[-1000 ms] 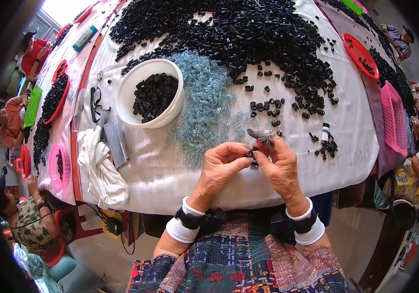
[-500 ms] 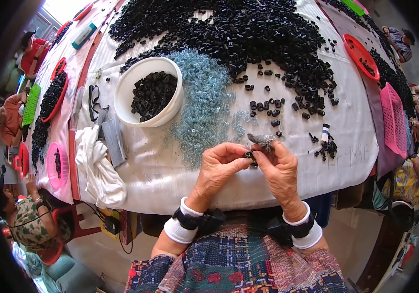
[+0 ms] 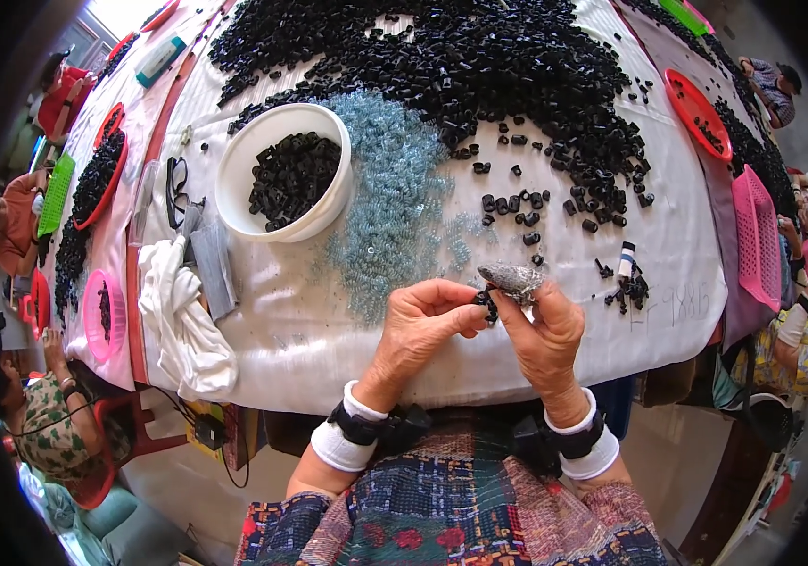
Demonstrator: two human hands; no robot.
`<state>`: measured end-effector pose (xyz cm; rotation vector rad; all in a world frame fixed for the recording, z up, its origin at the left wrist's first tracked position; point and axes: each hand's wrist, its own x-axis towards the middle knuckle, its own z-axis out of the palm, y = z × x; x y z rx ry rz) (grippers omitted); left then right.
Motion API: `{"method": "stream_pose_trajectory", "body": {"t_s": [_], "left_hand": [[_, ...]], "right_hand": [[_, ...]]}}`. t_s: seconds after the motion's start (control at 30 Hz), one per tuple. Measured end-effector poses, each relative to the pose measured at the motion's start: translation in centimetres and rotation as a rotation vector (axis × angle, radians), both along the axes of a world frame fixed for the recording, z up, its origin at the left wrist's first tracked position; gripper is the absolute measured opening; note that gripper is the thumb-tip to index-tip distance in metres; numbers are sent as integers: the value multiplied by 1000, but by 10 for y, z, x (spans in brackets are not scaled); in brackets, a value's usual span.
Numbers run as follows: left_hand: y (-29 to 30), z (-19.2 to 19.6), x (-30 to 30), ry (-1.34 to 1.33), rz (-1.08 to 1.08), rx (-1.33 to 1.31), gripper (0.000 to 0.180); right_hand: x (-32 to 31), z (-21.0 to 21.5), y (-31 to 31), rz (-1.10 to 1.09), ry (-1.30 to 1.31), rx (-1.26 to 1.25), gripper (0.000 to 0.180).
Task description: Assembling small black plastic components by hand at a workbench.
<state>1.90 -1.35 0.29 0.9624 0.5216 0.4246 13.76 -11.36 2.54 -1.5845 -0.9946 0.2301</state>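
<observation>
Left hand (image 3: 420,325) and right hand (image 3: 545,325) both pinch small black part (image 3: 489,304) above worktop (image 3: 329,330); white bowl (image 3: 283,174) well apart.

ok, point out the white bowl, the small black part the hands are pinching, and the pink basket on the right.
white bowl (image 3: 234,179): head view, bare left wall.
small black part (image 3: 489,304): head view, its middle, between both hands' fingertips.
pink basket (image 3: 759,236): head view, mesh wall.
</observation>
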Motion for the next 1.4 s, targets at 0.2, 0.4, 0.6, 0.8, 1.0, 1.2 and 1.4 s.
{"method": "stream_pose_trajectory", "body": {"t_s": [0.2,0.4,0.6,0.8,1.0,1.2,1.4], "left_hand": [[0,3,0,-2,-5,-3,18],[-1,3,1,16,-17,-6,18],[-2,2,2,31,-18,16,17],[-4,1,2,43,-13,28,17],[-6,-2,4,73,-7,30,17],[-7,-3,6,128,9,54,17],[-7,0,8,153,16,81,16]], "right_hand": [[1,1,1,11,-60,-22,24],[3,0,-1,9,-87,-40,24],[4,-1,-2,5,-130,-66,23],[5,-2,-4,38,-212,-71,22],[7,-1,-3,42,-251,-119,19],[7,-4,-3,33,-275,-150,19],[8,-1,-4,76,-356,-151,21]]}}
